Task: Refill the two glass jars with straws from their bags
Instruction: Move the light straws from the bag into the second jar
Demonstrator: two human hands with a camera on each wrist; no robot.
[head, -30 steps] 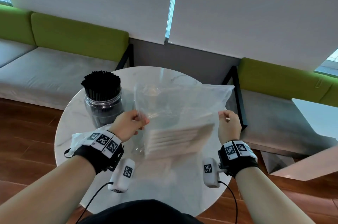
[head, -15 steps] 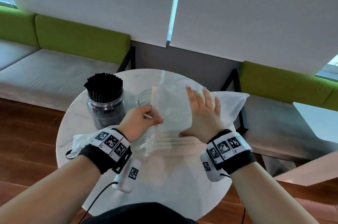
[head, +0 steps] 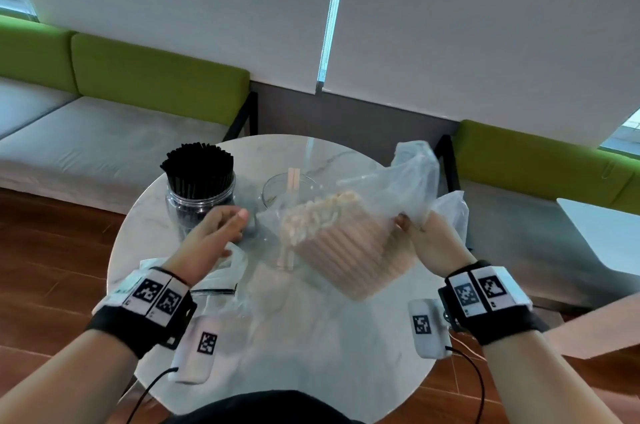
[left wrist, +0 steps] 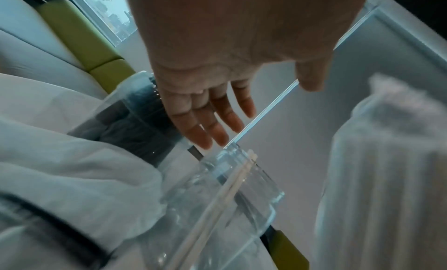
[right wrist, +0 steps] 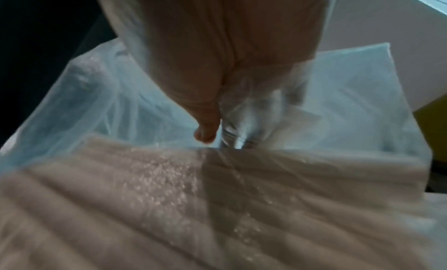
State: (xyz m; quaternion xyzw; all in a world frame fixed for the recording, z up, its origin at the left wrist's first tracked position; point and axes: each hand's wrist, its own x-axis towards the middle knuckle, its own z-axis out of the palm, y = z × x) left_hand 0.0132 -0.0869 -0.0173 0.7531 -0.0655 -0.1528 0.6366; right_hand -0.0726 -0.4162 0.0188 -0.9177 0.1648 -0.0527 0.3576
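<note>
Head view: your right hand (head: 434, 245) pinches the bag (head: 349, 233) of straws, held up between your hands. Your left hand (head: 211, 236) is open, fingers straight, beside the jar (head: 287, 191).

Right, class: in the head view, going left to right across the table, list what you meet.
Left hand → jar of black straws → clear jar → bag of pale straws → right hand.
</note>
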